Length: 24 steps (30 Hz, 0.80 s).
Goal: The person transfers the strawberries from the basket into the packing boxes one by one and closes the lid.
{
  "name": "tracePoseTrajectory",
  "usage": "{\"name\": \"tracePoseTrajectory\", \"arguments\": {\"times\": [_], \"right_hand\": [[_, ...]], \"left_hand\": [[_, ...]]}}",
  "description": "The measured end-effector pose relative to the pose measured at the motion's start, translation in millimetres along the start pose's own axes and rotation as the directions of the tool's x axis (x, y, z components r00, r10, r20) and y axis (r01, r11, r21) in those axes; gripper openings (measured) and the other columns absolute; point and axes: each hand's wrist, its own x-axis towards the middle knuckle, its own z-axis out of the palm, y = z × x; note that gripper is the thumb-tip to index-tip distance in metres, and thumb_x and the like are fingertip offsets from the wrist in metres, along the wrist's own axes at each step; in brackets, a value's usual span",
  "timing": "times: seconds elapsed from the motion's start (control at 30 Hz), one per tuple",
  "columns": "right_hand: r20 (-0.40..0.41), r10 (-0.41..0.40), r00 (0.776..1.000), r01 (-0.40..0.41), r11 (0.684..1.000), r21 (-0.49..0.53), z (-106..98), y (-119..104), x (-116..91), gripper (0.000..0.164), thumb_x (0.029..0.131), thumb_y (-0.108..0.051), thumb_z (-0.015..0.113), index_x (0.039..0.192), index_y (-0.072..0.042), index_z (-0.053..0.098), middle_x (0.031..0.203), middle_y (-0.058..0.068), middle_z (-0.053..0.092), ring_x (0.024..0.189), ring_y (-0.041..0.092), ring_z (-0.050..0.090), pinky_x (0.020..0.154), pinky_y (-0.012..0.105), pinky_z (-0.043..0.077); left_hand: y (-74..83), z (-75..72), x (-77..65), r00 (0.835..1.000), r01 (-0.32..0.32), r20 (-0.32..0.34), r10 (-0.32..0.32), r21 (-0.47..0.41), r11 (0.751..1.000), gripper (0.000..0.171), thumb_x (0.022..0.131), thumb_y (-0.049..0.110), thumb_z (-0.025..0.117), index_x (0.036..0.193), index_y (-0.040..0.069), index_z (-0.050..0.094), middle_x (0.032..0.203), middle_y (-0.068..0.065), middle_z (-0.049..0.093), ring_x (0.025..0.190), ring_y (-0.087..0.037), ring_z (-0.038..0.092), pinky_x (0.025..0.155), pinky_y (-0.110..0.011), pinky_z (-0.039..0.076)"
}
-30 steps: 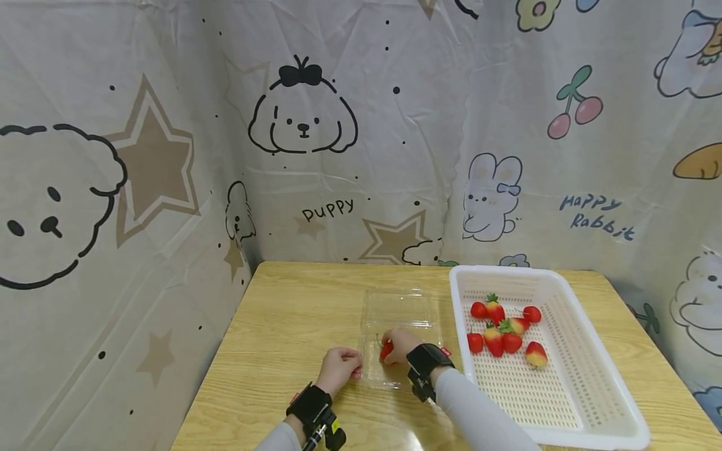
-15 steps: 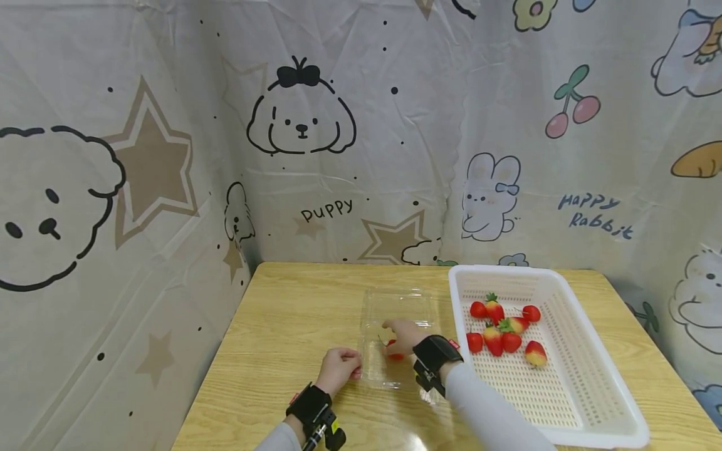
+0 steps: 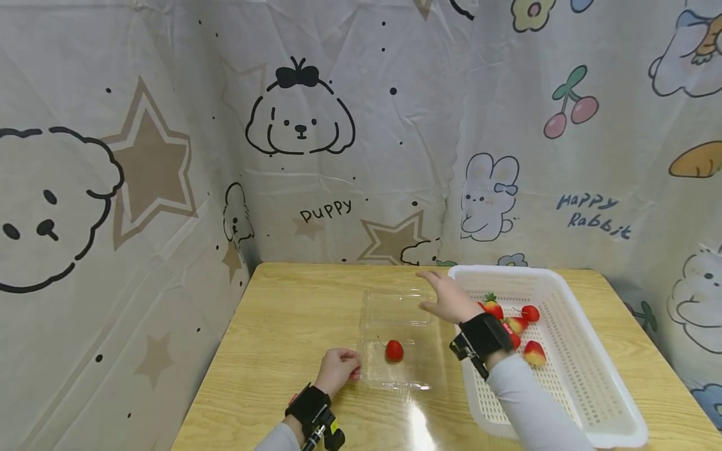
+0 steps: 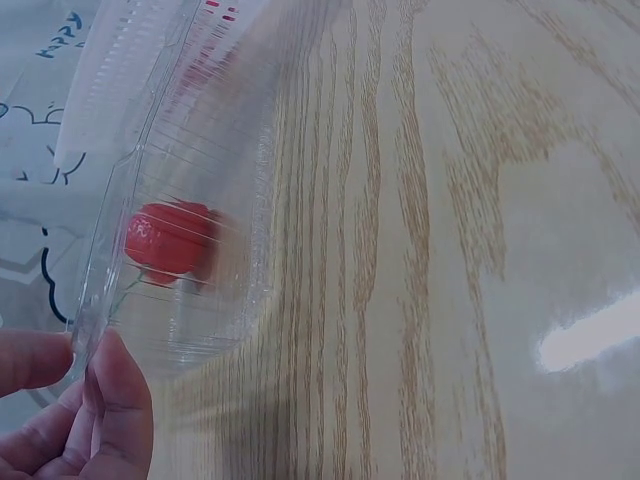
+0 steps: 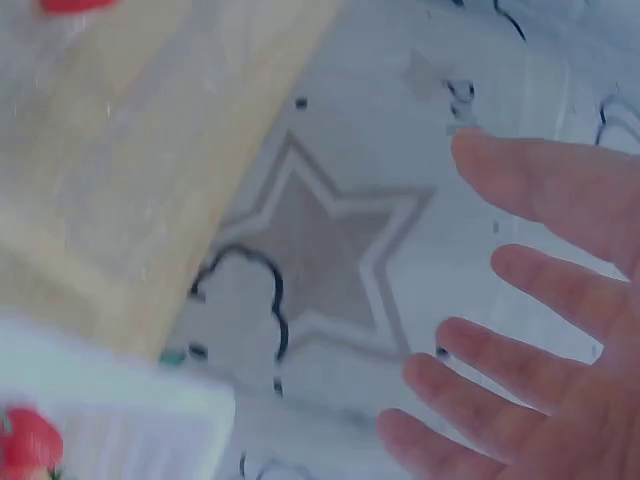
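My left hand (image 3: 336,369) pinches the left edge of the clear box (image 3: 417,366) between thumb and fingers. My right hand (image 3: 451,299), fingers spread and holding nothing, is near the basket (image 3: 524,271)'s far-left corner. One cherry (image 3: 394,351) lies in the box's near half. Strawberries (image 3: 534,354) and other cherries (image 3: 529,314) lie in the basket, on the counter (image 3: 299,313). Apparent progress: early; one fruit boxed, the basket's fruit remaining.

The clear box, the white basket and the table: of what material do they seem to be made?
Box: probably thin, glossy plastic; the grain beneath shows through and its ridges glint.
Basket: likely smooth moulded plastic; opaque white, with regular small holes.
Table: wood or wood-look laminate, I cannot tell which; streaked grain, shiny reflection.
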Motion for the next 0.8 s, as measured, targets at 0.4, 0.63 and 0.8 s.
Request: {"name": "tracePoseTrajectory", "arguments": {"times": [0.4,0.63,0.8], "right_hand": [[-0.052,0.229,0.972,-0.228,0.973,0.039,-24.3,57.6,-26.0,0.062,0.081,-0.009,0.065,0.134,0.004,0.036,0.133,0.031,0.034,0.120,0.046,0.036,0.097,0.059,0.034],[-0.001,0.327,0.945,-0.326,0.943,0.072,3.5,97.2,-38.5,0.061,0.076,-0.007,0.070,0.129,0.005,0.043,0.123,0.030,0.046,0.109,0.043,0.045,0.094,0.059,0.036],[0.073,0.381,0.922,-0.386,0.920,0.073,25.2,115.5,-46.3,0.059,0.074,-0.010,0.071,0.125,0.008,0.046,0.116,0.029,0.053,0.102,0.041,0.052,0.091,0.057,0.041]], "left_hand": [[-0.7,-1.5,-0.2,1.000,0.000,-0.001,0.000,0.001,1.000,0.018,0.082,-0.003,0.055,0.094,-0.017,0.059,0.065,-0.006,0.059,0.056,-0.009,0.057,0.057,-0.033,0.056],[-1.0,-1.5,-1.3,1.000,0.005,0.000,-0.005,0.005,1.000,0.018,0.083,-0.003,0.055,0.094,-0.016,0.059,0.067,-0.007,0.060,0.057,-0.010,0.058,0.058,-0.033,0.056],[-0.6,-0.3,-0.9,1.000,0.002,-0.002,-0.002,-0.002,1.000,0.019,0.082,-0.003,0.055,0.094,-0.016,0.059,0.071,-0.013,0.062,0.057,-0.009,0.058,0.057,-0.032,0.056]]}}
